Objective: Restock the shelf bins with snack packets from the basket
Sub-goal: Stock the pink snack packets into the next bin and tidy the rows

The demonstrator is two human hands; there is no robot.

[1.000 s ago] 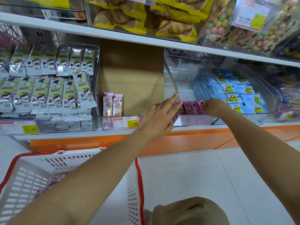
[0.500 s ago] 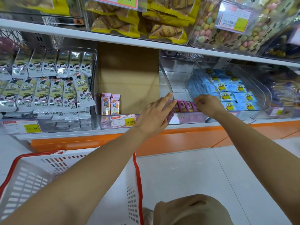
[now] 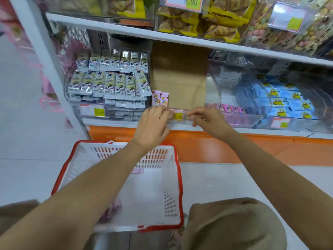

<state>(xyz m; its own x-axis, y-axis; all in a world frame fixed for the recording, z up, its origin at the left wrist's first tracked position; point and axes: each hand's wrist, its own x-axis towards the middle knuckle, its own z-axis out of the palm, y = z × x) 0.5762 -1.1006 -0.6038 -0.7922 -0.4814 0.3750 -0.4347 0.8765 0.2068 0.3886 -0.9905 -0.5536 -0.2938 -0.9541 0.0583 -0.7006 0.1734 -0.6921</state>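
Reaching, head view: both hands are stretched to the front lip of the middle bin, one on each side of its tag.
Left hand: the fingers bend toward the tag's left edge. Motion blur hides the tips, so I cannot tell whether the grip closes on anything.
Right hand: thumb and fingers bend at the tag's right edge. The grip is blurred too, and I cannot tell if it pinches.
Middle bin: two pink packets stand upright in its front left corner, with cardboard filling the space behind them.
Basket: it sits on the floor below the hands. Blurred loose packets lie at its bottom beside the forearm.
In the way: the left forearm crosses over the basket and hides much of its inside. A knee is just beside its near right corner.
Left bin: it is packed with rows of grey packets.
Right bins: purple packets sit at the front, with blue packets further right.
Upper shelf: yellow packets sit in clear bins above it.
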